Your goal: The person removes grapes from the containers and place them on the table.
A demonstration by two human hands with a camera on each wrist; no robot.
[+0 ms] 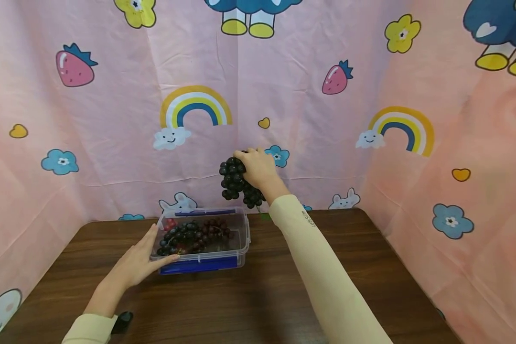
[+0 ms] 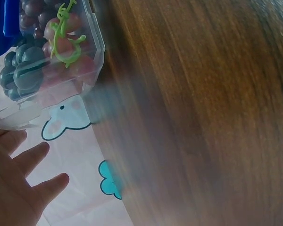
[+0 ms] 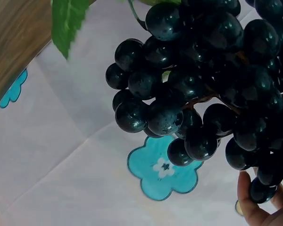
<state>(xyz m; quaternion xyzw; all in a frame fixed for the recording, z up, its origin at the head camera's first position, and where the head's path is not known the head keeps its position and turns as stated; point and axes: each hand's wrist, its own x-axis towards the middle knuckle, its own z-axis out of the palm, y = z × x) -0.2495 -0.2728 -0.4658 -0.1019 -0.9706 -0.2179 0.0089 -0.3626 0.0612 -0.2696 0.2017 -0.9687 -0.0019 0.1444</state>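
Observation:
A bunch of black grapes hangs in the air to the right of and above a clear plastic box. My right hand grips it from above; in the right wrist view the fingers curl about the grapes. The box has blue clips and no lid on top. Inside lie dark grapes, reddish-brown grapes and some red grapes. My left hand rests against the box's left side with thumb and fingers spread. In the left wrist view its fingers look straight.
The box stands on a brown wooden table. Behind and beside it hangs a pink patterned cloth. A green leaf hangs beside the grapes. A small black thing shows at my left wrist.

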